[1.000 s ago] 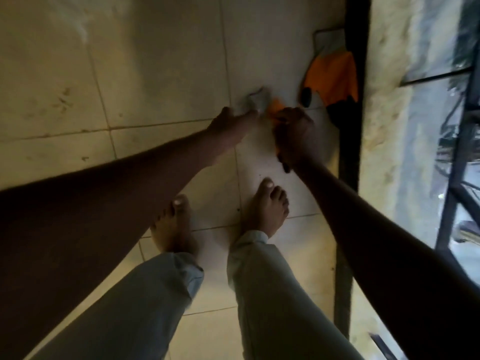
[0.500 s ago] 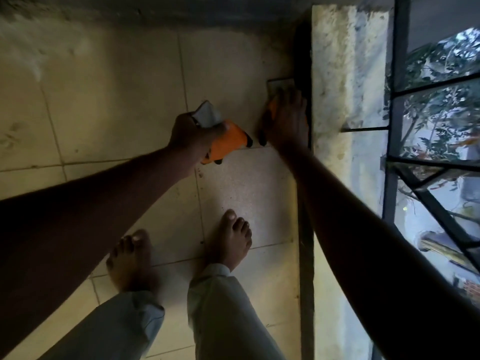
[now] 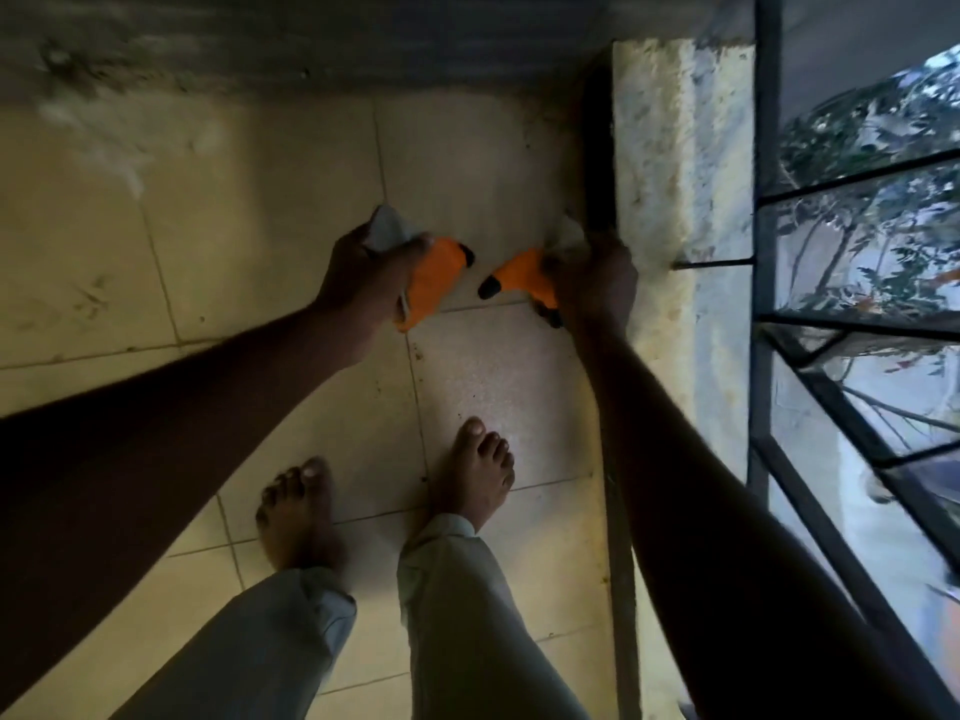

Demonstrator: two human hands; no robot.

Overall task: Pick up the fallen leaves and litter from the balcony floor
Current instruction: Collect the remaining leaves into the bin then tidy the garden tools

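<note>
My left hand (image 3: 363,275) grips an orange and black wrapper (image 3: 434,283) together with a pale scrap of paper (image 3: 387,231), held above the tiled balcony floor (image 3: 249,210). My right hand (image 3: 597,283) grips a second orange and black wrapper (image 3: 522,278) and a whitish scrap (image 3: 569,236), close to the dark gap at the foot of the parapet (image 3: 675,163). The two orange pieces point at each other, a small gap between them.
My bare feet (image 3: 478,470) stand on the tiles below the hands. A rough concrete parapet runs along the right, with a metal grille (image 3: 769,283) beyond it and trees outside. A stained wall base (image 3: 260,49) closes the far end.
My right hand, which was reaching flat to the floor by the parapet, has lifted with an orange wrapper and a pale scrap in its grip. My left hand keeps its wrapper and paper.
</note>
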